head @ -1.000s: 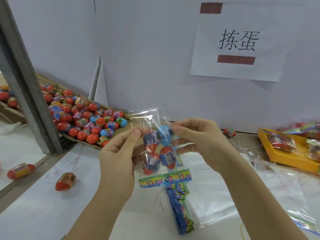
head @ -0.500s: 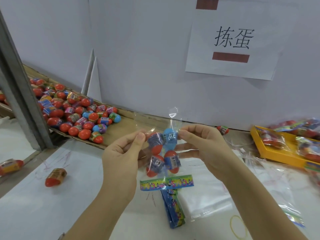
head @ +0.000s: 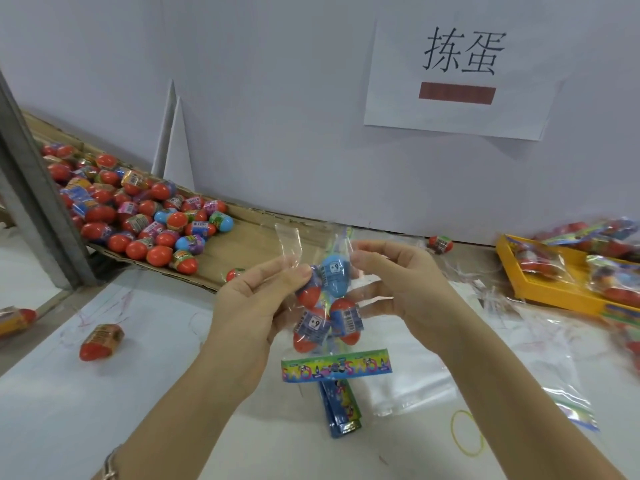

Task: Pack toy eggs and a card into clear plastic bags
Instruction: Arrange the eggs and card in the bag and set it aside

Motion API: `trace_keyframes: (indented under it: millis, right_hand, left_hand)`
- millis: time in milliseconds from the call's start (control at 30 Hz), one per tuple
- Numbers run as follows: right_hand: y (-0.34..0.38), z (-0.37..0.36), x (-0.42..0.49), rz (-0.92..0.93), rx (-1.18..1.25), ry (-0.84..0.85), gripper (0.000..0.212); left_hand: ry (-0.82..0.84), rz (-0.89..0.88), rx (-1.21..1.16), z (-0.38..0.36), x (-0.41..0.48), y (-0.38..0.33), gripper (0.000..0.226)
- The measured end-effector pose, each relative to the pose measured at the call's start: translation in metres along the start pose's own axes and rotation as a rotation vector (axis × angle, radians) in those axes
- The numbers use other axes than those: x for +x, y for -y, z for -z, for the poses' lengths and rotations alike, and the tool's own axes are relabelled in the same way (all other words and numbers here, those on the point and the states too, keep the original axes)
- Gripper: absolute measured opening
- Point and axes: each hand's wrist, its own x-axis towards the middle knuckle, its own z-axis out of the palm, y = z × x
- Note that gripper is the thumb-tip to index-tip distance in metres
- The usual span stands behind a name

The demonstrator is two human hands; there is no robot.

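Note:
Both hands hold one clear plastic bag [head: 289, 242] upright above the table. My left hand [head: 256, 306] pinches its left top edge and my right hand [head: 398, 282] pinches the right top edge. Inside sit a blue toy egg [head: 334, 275] on top and red toy eggs [head: 343, 322] below it. A colourful card [head: 336, 368] shows across the bag's bottom. Under it a stack of blue cards [head: 341, 407] lies on the table.
A cardboard tray [head: 242, 247] at the left holds a heap of loose eggs [head: 138, 216]. Stray eggs [head: 101, 342] lie on the white table. A yellow tray [head: 540, 289] with filled bags sits at the right. Empty clear bags [head: 415, 382] and a yellow rubber band [head: 465, 433] lie near the front.
The view has shifted a little. My hands keep their hold on the bag top and have drawn slightly closer together; the bag's loose top flap stands up more on the left.

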Motion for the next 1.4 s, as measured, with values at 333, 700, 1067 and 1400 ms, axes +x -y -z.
trace_keyframes:
  millis: [333, 700, 1067, 1400]
  right_hand:
    - [0.007, 0.009, -0.002, 0.101, -0.039, 0.047, 0.007]
    - [0.009, 0.013, -0.003, 0.235, 0.115, 0.144, 0.023]
    - [0.007, 0.029, -0.002, 0.322, 0.19, 0.347, 0.012]
    - [0.005, 0.029, 0.001, 0.316, 0.158, 0.34, 0.011]
  left_hand:
    - [-0.063, -0.169, 0.128, 0.001, -0.004, -0.009, 0.02]
    - [0.058, -0.279, 0.085, 0.004, -0.005, -0.014, 0.018]
    - [0.324, -0.265, 0.04, 0.011, -0.002, -0.017, 0.021]
    - [0.319, -0.246, 0.064, 0.005, -0.004, -0.015, 0.03]
